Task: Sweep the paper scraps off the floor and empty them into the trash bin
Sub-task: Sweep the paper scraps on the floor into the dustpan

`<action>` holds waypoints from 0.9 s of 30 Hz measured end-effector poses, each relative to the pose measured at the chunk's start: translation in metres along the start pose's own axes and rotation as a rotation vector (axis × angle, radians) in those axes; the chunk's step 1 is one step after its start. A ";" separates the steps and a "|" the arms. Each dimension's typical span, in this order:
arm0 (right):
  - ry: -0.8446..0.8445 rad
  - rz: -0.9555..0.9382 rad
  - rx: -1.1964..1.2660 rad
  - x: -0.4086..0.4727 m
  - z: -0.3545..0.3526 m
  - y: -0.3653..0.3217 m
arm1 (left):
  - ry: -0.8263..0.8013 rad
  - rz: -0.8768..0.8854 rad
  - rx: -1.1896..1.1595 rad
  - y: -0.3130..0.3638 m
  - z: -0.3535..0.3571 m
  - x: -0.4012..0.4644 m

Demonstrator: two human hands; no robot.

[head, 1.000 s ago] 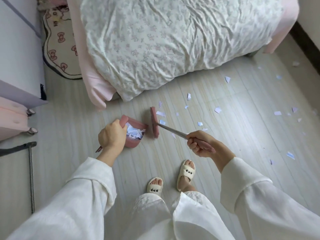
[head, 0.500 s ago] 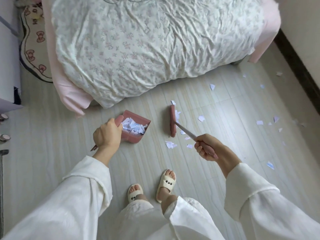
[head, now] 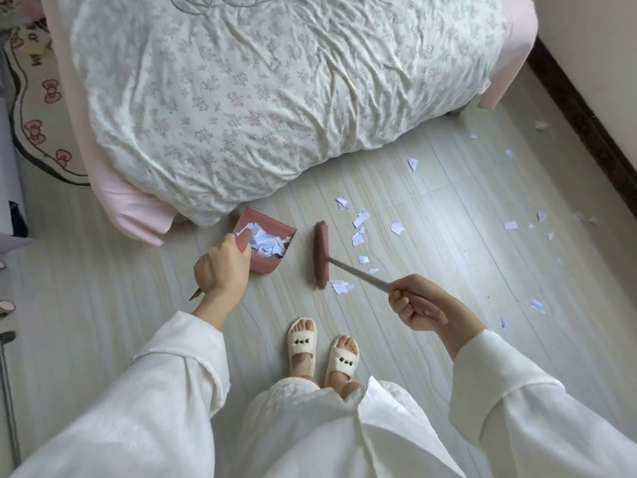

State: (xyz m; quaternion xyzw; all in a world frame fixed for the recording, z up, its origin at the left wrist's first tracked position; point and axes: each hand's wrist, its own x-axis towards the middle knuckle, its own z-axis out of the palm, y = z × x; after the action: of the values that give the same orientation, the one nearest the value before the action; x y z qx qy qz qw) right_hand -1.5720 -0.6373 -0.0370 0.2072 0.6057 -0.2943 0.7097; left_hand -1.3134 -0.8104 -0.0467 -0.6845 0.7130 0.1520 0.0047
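My left hand (head: pixel 220 267) grips the handle of a dusty-pink dustpan (head: pixel 272 232) that rests on the pale floor and holds a heap of white paper scraps (head: pixel 267 241). My right hand (head: pixel 412 303) is closed on the pink grip of a small broom; its metal shaft runs up-left to the pink brush head (head: pixel 320 255), which stands on the floor a short way right of the dustpan. Several loose paper scraps (head: pixel 358 238) lie right of the brush, and more (head: pixel 510 225) are scattered toward the wall. No trash bin is in view.
A bed with a floral cover (head: pixel 275 98) fills the top, its edge just behind the dustpan. A dark skirting board (head: pixel 586 132) and wall run along the right. A bow-patterned rug (head: pixel 38 125) lies at the far left. My slippered feet (head: pixel 322 353) stand below the broom.
The dustpan and the brush head have shifted rightward along the bed's edge, and my feet have stepped the same way. Both hands keep their hold.
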 end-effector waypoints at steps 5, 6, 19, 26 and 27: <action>0.175 -0.011 -0.182 -0.003 -0.017 0.024 | -0.051 0.073 -0.001 0.016 0.006 -0.004; 0.198 -0.032 -0.186 -0.004 -0.019 0.027 | -0.057 0.088 -0.007 0.020 0.007 -0.007; 0.327 -0.241 -0.010 -0.032 -0.047 0.051 | -0.091 0.306 -0.026 0.056 0.018 -0.022; 0.390 -0.283 0.344 -0.023 -0.021 0.053 | -0.131 0.429 0.041 0.065 0.020 -0.012; 0.392 -0.276 0.411 -0.020 -0.019 0.051 | -0.134 0.439 0.060 0.065 0.020 -0.010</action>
State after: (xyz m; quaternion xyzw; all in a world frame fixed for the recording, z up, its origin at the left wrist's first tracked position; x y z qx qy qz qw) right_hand -1.5539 -0.5833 -0.0242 0.3149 0.6813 -0.4586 0.4758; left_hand -1.3806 -0.7950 -0.0497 -0.5009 0.8471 0.1732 0.0392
